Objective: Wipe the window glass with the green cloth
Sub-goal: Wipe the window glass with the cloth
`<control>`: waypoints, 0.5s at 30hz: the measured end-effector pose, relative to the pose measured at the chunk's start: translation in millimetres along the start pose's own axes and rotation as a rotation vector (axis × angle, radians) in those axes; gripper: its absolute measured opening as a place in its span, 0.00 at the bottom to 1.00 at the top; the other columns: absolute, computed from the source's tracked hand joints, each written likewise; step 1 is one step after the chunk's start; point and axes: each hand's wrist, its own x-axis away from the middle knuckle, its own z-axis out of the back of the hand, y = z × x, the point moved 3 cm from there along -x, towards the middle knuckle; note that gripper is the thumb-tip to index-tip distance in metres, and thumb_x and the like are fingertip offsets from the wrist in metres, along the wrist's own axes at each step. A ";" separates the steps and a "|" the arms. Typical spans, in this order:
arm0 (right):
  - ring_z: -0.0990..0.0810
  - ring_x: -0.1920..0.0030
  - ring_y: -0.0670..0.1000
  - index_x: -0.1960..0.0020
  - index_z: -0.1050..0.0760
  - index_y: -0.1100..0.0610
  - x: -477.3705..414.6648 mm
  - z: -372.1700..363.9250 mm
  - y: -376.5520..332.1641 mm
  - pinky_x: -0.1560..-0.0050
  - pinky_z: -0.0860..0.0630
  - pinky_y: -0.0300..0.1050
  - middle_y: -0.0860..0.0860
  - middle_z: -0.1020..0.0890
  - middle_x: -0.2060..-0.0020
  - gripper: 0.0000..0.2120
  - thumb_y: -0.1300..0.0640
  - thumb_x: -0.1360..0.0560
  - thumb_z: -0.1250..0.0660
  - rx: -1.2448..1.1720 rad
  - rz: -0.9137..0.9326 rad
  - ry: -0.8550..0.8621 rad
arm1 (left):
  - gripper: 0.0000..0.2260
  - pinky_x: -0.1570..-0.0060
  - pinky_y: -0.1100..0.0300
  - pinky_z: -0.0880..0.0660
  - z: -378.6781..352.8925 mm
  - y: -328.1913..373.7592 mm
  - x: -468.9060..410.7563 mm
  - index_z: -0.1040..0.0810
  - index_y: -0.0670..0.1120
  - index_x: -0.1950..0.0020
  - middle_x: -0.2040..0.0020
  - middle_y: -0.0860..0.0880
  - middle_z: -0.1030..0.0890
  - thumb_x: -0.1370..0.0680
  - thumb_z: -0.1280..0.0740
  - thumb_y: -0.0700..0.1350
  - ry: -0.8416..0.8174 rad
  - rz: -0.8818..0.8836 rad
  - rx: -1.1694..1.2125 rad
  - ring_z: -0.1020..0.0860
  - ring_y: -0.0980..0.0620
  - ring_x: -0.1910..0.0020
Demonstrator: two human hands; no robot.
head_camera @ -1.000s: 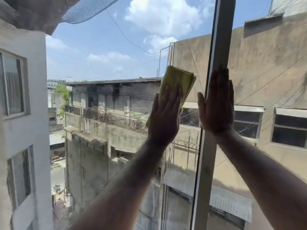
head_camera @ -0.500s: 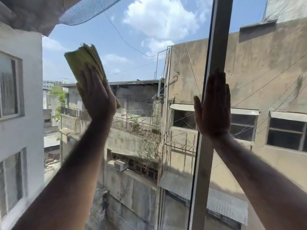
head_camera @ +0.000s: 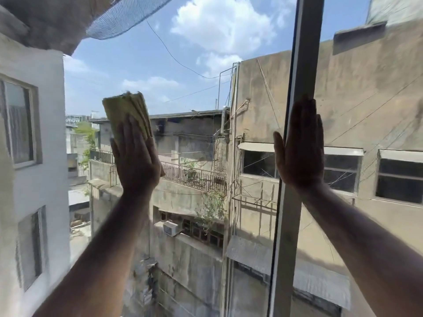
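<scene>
Against the window glass (head_camera: 206,92), left of the upright frame bar, the left hand (head_camera: 136,161) lies flat with its fingers stretched upward, pressing a folded green cloth (head_camera: 127,110) onto the pane. Most of the cloth's folded upper part sticks out above the fingertips, tilted a little to the left, and a small corner shows below the hand's right edge near the wrist. Its edges are slightly blurred. The hand is open, palm to the cloth, not curled around it.

To the right, the right hand (head_camera: 299,147) is also open and flat, fingers together and pointing up, resting on the grey window frame bar (head_camera: 306,53), which runs from top to bottom of the view. Its thumb (head_camera: 278,145) stands out to the left, over the glass just beside the bar. It holds nothing.

Both forearms reach up from the lower corners, well apart from each other.

Through the pane are weathered concrete buildings (head_camera: 370,92), a balcony railing (head_camera: 192,175), an air-conditioning unit (head_camera: 170,228) on a ledge, hanging cables, and blue sky with white clouds (head_camera: 219,26). A white building (head_camera: 32,138) with windows stands at far left
</scene>
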 end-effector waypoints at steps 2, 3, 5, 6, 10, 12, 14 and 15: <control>0.49 0.13 0.63 0.15 0.50 0.66 0.3 -2.1 -0.1 0.14 0.44 0.61 0.65 0.47 0.14 0.32 0.48 0.11 0.49 -0.001 0.004 0.003 | 0.27 0.18 0.37 0.43 5.2 17.7 -35.4 0.46 0.41 0.16 0.15 0.42 0.43 0.13 0.51 0.51 0.064 0.242 0.079 0.44 0.42 0.15; 0.49 0.13 0.63 0.15 0.50 0.66 0.0 -2.5 0.2 0.14 0.44 0.61 0.65 0.47 0.14 0.32 0.48 0.11 0.49 0.002 0.005 0.005 | 0.27 0.18 0.37 0.44 3.8 37.8 -48.5 0.45 0.41 0.16 0.15 0.43 0.43 0.14 0.51 0.51 0.078 0.275 0.114 0.44 0.42 0.15; 0.48 0.13 0.63 0.15 0.50 0.66 0.2 -3.2 1.1 0.14 0.44 0.61 0.65 0.46 0.14 0.32 0.48 0.11 0.50 0.002 0.005 0.010 | 0.27 0.16 0.39 0.46 -4.2 92.7 -56.7 0.43 0.42 0.16 0.15 0.44 0.42 0.14 0.50 0.50 0.056 0.111 0.127 0.44 0.44 0.15; 0.48 0.13 0.63 0.15 0.50 0.66 0.7 -3.2 0.7 0.14 0.43 0.61 0.65 0.46 0.15 0.32 0.48 0.11 0.50 -0.002 0.008 0.016 | 0.26 0.16 0.41 0.46 -10.0 124.1 -48.9 0.42 0.42 0.16 0.15 0.44 0.41 0.14 0.49 0.49 0.038 -0.064 0.122 0.44 0.44 0.15; 0.44 0.14 0.64 0.16 0.46 0.67 -0.2 0.7 -0.2 0.14 0.41 0.62 0.66 0.43 0.15 0.29 0.52 0.12 0.47 -0.031 -0.005 0.057 | 0.24 0.17 0.41 0.43 -32.1 202.6 30.8 0.38 0.44 0.17 0.16 0.45 0.38 0.14 0.42 0.44 -0.080 -0.668 0.120 0.42 0.44 0.15; 0.43 0.14 0.64 0.16 0.45 0.67 -1.2 2.0 -0.9 0.15 0.40 0.63 0.66 0.42 0.16 0.29 0.54 0.12 0.47 -0.048 -0.011 0.067 | 0.25 0.18 0.42 0.42 -37.7 189.7 58.2 0.38 0.45 0.17 0.16 0.45 0.38 0.15 0.41 0.43 -0.131 -0.778 0.111 0.43 0.46 0.15; 0.45 0.14 0.64 0.16 0.46 0.67 -1.3 2.1 -0.2 0.14 0.41 0.63 0.66 0.43 0.15 0.30 0.52 0.12 0.46 -0.070 -0.008 0.047 | 0.24 0.19 0.41 0.40 -38.7 155.2 66.5 0.38 0.44 0.17 0.16 0.45 0.38 0.14 0.40 0.42 -0.136 -0.795 0.104 0.42 0.45 0.15; 0.46 0.14 0.63 0.15 0.47 0.67 -1.2 2.3 -0.4 0.14 0.43 0.62 0.65 0.44 0.15 0.32 0.51 0.13 0.45 -0.080 -0.009 0.032 | 0.25 0.19 0.41 0.39 -35.7 133.4 65.6 0.38 0.44 0.17 0.16 0.44 0.37 0.14 0.39 0.43 -0.128 -0.759 0.101 0.42 0.45 0.15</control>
